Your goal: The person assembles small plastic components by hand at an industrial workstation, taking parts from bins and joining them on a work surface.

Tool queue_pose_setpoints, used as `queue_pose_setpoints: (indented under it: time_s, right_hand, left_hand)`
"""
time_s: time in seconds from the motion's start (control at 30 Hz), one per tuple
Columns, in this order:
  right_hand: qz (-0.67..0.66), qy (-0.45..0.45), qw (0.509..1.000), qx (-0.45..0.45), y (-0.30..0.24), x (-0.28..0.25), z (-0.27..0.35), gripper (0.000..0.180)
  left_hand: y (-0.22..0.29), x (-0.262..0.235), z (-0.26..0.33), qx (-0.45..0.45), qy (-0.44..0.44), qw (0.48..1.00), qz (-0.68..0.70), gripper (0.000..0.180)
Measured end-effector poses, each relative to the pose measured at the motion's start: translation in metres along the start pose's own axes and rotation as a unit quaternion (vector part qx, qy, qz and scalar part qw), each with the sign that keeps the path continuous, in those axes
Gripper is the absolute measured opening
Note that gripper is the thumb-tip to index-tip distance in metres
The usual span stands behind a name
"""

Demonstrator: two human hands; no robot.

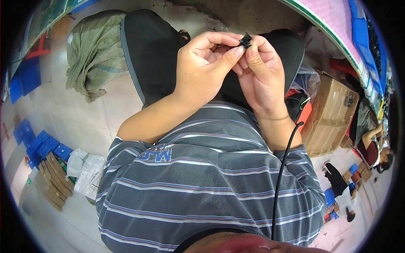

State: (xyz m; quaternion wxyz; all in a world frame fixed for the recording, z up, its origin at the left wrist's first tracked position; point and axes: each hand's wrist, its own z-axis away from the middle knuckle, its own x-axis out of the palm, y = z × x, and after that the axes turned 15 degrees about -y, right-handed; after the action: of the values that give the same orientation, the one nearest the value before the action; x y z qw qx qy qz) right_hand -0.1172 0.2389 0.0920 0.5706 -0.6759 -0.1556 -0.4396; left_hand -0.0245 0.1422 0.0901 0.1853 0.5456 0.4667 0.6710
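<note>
A small black piece [245,41], perhaps plastic, is pinched between my two hands above my lap. Its exact kind is too small to make out. My left hand [207,57] grips it from the left with thumb and forefinger. From the other side, the thumb and fingertips of my right hand [262,63] close on the same piece. Both hands are raised over my dark trousers [154,55], and the fingertips nearly meet. The lower fingers of both hands are curled and partly hidden.
A green woven sack [99,50] slumps left of my knee. At right stands a cardboard box [331,114] beside a table edge [341,44]. A black cable [279,177] runs down my shirt. Blue crates [46,145] sit far left. Other people [371,147] are at right.
</note>
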Motion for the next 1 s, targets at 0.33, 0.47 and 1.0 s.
queue_pose_setpoints:
  time_s: [0.33, 0.47, 1.0]
  right_hand:
    - [0.012, 0.028, 1.0, -0.003, 0.003, -0.001, 0.002, 0.01]
    - [-0.004, 0.038, 0.999, -0.003, 0.003, 0.002, 0.001, 0.009]
    - [0.123, -0.008, 0.992, 0.038, 0.0, -0.014, -0.013, 0.014]
  left_hand:
    - [-0.003, 0.001, 0.0, 0.02, 0.008, 1.0, -0.01, 0.014]
    - [-0.006, 0.002, 0.001, 0.043, 0.022, 0.997, -0.054, 0.013]
    - [-0.013, -0.02, -0.005, 0.032, 0.057, 0.979, -0.192, 0.018]
